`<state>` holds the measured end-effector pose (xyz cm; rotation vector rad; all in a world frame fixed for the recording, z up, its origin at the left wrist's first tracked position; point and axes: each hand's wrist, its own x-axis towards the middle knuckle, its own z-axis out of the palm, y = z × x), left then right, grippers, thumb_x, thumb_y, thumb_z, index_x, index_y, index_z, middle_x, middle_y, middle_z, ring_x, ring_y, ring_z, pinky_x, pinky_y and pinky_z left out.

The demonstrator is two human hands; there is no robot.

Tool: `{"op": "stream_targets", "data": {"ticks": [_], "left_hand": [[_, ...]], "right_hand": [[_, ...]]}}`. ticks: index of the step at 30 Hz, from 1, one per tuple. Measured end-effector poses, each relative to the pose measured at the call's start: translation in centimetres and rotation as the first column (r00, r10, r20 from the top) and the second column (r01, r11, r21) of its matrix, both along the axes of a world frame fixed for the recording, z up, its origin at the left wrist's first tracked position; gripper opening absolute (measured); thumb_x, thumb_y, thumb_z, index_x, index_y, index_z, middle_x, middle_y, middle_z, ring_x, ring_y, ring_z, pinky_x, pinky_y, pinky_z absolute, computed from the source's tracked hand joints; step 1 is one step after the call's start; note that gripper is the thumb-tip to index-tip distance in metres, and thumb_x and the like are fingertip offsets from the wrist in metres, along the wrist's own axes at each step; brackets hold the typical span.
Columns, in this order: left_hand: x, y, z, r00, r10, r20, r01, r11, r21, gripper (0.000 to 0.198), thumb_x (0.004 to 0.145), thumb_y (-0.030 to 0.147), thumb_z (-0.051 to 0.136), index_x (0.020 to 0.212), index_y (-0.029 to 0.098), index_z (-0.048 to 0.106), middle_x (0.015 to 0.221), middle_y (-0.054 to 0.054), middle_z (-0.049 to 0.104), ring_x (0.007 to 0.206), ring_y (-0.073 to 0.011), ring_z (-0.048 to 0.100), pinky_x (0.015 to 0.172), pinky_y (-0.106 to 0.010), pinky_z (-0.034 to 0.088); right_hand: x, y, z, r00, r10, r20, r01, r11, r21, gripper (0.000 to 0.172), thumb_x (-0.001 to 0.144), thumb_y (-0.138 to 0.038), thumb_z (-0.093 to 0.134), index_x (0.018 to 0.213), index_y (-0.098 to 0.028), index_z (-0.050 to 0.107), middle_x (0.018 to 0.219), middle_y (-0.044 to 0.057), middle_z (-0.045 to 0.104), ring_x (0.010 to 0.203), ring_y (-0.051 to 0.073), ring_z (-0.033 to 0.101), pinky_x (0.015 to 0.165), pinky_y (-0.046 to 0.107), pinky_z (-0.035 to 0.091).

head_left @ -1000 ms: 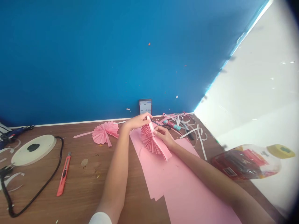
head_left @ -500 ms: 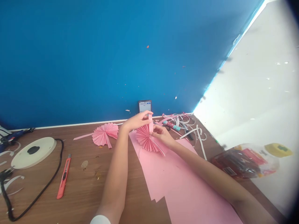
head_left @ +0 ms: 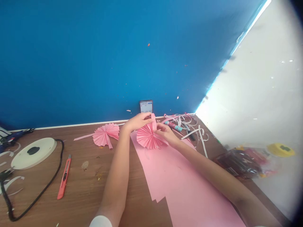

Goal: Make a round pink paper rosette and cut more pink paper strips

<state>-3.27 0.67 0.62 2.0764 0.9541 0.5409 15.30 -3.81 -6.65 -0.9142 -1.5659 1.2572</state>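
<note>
A pleated pink paper fan [head_left: 148, 137] is held upright between both hands above a stack of pink paper sheets [head_left: 180, 183] on the wooden table [head_left: 90, 189]. My left hand [head_left: 136, 122] pinches the fan's top edge. My right hand [head_left: 167, 132] grips its right side, fingers closed on the folds. A second finished pink fan [head_left: 105, 134] lies flat to the left.
A phone [head_left: 146, 106] leans on the blue wall behind the hands. Scissors and white paper strips [head_left: 187, 126] lie at the right. A red utility knife [head_left: 64, 176], a white round disc [head_left: 33, 153], a black cable [head_left: 35, 195] and a plastic bag [head_left: 246, 159] also lie about.
The fan has spread wider and turned more upright; its long loose flap has been drawn in. Both hands moved slightly left and closer together.
</note>
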Motion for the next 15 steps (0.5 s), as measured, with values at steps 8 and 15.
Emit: {"op": "stream_targets", "data": {"ticks": [8, 15], "left_hand": [[1.3, -0.1, 0.1, 0.998, 0.055, -0.012, -0.053, 0.994, 0.097, 0.041, 0.089, 0.050, 0.041, 0.105, 0.017, 0.059, 0.108, -0.007, 0.063, 0.100, -0.0213, 0.055, 0.088, -0.031, 0.041], [1.7, 0.0, 0.0, 0.993, 0.059, -0.099, -0.050, 0.995, 0.090, 0.046, 0.088, 0.056, 0.041, 0.095, 0.015, 0.062, 0.094, -0.004, 0.066, 0.085, -0.0195, 0.056, 0.077, -0.030, 0.041]], "right_hand": [[0.5, 0.2, 0.6, 0.997, -0.025, -0.072, 0.025, 1.000, 0.002, 0.023, 0.080, -0.043, 0.062, 0.083, -0.020, 0.060, 0.084, 0.000, 0.060, 0.077, 0.014, 0.054, 0.074, 0.028, 0.042], [0.8, 0.6, 0.8, 0.986, -0.084, -0.146, 0.088, 0.996, 0.024, 0.026, 0.080, -0.045, 0.063, 0.084, -0.020, 0.060, 0.081, 0.000, 0.058, 0.073, 0.013, 0.051, 0.071, 0.028, 0.041]]}}
